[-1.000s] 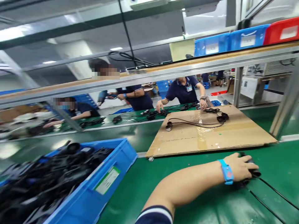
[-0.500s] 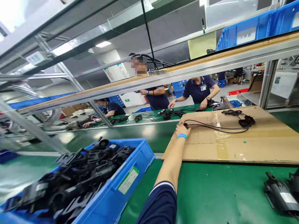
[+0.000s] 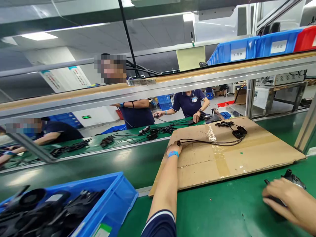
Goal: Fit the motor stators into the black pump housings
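Observation:
My left hand point(image 3: 174, 149) reaches forward to the left edge of a cardboard sheet point(image 3: 197, 168), its fingers closed on the end of a black cable point(image 3: 209, 142). From there the cable runs right across the cardboard to a dark connector piece point(image 3: 239, 132) and a small coil. On the right, my right hand point(image 3: 283, 199) curls over a black plastic housing point(image 3: 293, 179) resting on the green mat. The hand covers much of that housing, and its fingertips are partly hidden.
A blue bin point(image 3: 116, 194) of black plastic parts stands at the lower left. Beyond a metal-framed shelf point(image 3: 197, 74), co-workers sit or stand at a green bench point(image 3: 133, 135) with black cables. Blue bins point(image 3: 244, 49) and a red one top the shelf.
My view has turned to the right. My right hand has come into view and onto the black housing. My left hand stays at the cable end.

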A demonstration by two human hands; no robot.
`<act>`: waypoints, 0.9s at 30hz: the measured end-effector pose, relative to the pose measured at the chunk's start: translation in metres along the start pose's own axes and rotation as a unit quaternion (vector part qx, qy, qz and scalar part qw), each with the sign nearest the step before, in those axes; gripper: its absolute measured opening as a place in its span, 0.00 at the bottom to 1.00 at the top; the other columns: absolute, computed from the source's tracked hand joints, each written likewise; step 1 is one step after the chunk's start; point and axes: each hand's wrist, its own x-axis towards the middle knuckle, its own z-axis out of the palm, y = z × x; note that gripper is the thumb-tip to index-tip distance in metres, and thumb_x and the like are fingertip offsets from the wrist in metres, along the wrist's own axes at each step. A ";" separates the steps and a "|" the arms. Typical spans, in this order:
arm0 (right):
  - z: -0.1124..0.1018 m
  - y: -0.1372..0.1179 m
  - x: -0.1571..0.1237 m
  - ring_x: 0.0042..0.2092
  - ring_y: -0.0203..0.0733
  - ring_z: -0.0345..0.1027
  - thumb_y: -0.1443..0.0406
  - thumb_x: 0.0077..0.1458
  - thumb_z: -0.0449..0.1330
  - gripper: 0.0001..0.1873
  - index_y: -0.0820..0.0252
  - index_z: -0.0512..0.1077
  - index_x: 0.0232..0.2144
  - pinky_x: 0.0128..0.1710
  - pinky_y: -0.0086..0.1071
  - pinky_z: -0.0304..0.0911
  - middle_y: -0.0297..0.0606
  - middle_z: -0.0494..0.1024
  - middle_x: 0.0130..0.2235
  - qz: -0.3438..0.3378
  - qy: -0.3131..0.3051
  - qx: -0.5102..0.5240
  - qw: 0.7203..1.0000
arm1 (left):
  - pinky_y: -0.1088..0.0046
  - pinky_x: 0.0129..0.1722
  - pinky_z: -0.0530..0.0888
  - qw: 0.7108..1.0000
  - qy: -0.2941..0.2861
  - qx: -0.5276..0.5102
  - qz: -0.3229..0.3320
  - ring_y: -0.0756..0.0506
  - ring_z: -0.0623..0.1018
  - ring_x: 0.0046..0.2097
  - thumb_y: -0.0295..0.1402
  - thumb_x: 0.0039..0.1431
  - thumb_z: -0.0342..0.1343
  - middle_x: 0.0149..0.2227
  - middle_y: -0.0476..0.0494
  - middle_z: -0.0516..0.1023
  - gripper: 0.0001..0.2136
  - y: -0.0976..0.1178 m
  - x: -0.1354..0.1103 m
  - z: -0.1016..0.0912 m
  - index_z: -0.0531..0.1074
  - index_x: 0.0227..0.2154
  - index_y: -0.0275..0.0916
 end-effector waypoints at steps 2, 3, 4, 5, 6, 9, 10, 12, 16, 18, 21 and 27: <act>-0.003 0.008 0.034 0.42 0.48 0.74 0.57 0.69 0.50 0.15 0.52 0.76 0.41 0.45 0.44 0.69 0.40 0.79 0.41 0.036 -0.057 -0.022 0.997 | 0.57 0.51 0.76 1.000 0.006 0.006 0.006 0.41 0.77 0.51 0.43 0.68 0.57 0.54 0.37 0.74 0.19 0.000 -0.005 -0.004 0.70 0.56 0.36; -0.004 0.014 0.051 0.45 0.50 0.74 0.57 0.68 0.51 0.15 0.53 0.76 0.44 0.47 0.45 0.69 0.41 0.79 0.44 0.061 -0.065 -0.043 0.995 | 0.57 0.50 0.76 1.000 0.016 0.008 0.012 0.41 0.77 0.50 0.42 0.68 0.57 0.54 0.37 0.74 0.19 0.000 -0.010 -0.007 0.70 0.55 0.36; -0.004 0.021 0.068 0.48 0.51 0.73 0.58 0.68 0.52 0.15 0.54 0.75 0.48 0.50 0.45 0.68 0.43 0.78 0.48 0.086 -0.060 -0.064 0.992 | 0.58 0.50 0.76 0.999 0.028 0.008 0.022 0.41 0.77 0.50 0.42 0.68 0.57 0.54 0.36 0.73 0.19 -0.002 -0.016 -0.011 0.70 0.54 0.35; -0.002 0.027 0.085 0.52 0.52 0.71 0.59 0.67 0.54 0.17 0.56 0.73 0.53 0.53 0.45 0.67 0.45 0.77 0.51 0.108 -0.049 -0.082 0.990 | 0.58 0.50 0.76 0.998 0.043 0.006 0.034 0.41 0.78 0.49 0.41 0.69 0.56 0.55 0.35 0.73 0.18 -0.005 -0.025 -0.015 0.71 0.54 0.35; 0.002 0.033 0.100 0.55 0.54 0.69 0.60 0.65 0.56 0.21 0.59 0.70 0.58 0.55 0.46 0.65 0.48 0.75 0.54 0.130 -0.038 -0.098 0.986 | 0.59 0.50 0.76 0.997 0.060 0.003 0.048 0.41 0.78 0.48 0.40 0.69 0.56 0.55 0.34 0.72 0.17 -0.010 -0.035 -0.020 0.71 0.54 0.34; 0.025 0.041 0.146 0.62 0.61 0.61 0.63 0.58 0.64 0.39 0.64 0.58 0.68 0.61 0.50 0.60 0.55 0.67 0.63 0.172 -0.012 -0.126 0.977 | 0.62 0.49 0.76 0.989 0.113 -0.008 0.096 0.40 0.79 0.48 0.39 0.69 0.52 0.55 0.33 0.70 0.15 -0.032 -0.078 -0.044 0.73 0.51 0.36; 0.034 0.040 0.160 0.64 0.62 0.58 0.63 0.57 0.66 0.43 0.64 0.54 0.70 0.61 0.52 0.59 0.56 0.63 0.65 0.180 -0.005 -0.132 0.975 | 0.63 0.50 0.76 0.986 0.128 -0.010 0.109 0.39 0.79 0.49 0.40 0.69 0.51 0.55 0.34 0.70 0.15 -0.042 -0.097 -0.054 0.73 0.51 0.37; 0.052 0.033 0.187 0.68 0.61 0.52 0.63 0.57 0.67 0.46 0.62 0.51 0.71 0.63 0.53 0.58 0.54 0.57 0.69 0.182 0.009 -0.134 0.974 | 0.62 0.50 0.76 0.976 0.165 -0.012 0.139 0.38 0.79 0.50 0.42 0.69 0.50 0.55 0.36 0.69 0.15 -0.063 -0.140 -0.074 0.72 0.50 0.39; 0.077 0.006 0.222 0.66 0.57 0.55 0.60 0.63 0.63 0.26 0.58 0.66 0.61 0.62 0.53 0.59 0.47 0.64 0.64 0.148 0.011 -0.120 0.982 | 0.63 0.46 0.78 0.947 0.244 -0.010 0.210 0.39 0.79 0.48 0.45 0.69 0.47 0.51 0.38 0.71 0.15 -0.107 -0.233 -0.102 0.71 0.46 0.41; 0.082 -0.009 0.223 0.61 0.54 0.61 0.60 0.65 0.62 0.16 0.61 0.72 0.52 0.59 0.52 0.61 0.45 0.70 0.57 0.112 -0.002 -0.108 0.988 | 0.64 0.44 0.80 0.943 0.249 0.001 0.221 0.41 0.81 0.46 0.47 0.69 0.47 0.50 0.39 0.72 0.16 -0.132 -0.272 -0.102 0.72 0.44 0.42; 0.080 -0.029 0.198 0.54 0.49 0.66 0.65 0.69 0.56 0.08 0.63 0.71 0.46 0.55 0.46 0.63 0.43 0.74 0.48 0.034 -0.015 -0.088 0.995 | 0.66 0.41 0.81 0.950 0.231 0.014 0.210 0.42 0.82 0.42 0.48 0.68 0.49 0.49 0.39 0.74 0.16 -0.175 -0.309 -0.085 0.73 0.43 0.42; 0.050 -0.058 0.070 0.44 0.45 0.64 0.61 0.73 0.49 0.11 0.59 0.68 0.40 0.45 0.40 0.62 0.40 0.72 0.41 -0.089 -0.043 -0.036 0.994 | 0.69 0.35 0.82 0.963 0.184 0.006 0.199 0.43 0.84 0.39 0.44 0.67 0.50 0.47 0.39 0.77 0.14 -0.239 -0.327 -0.029 0.75 0.40 0.42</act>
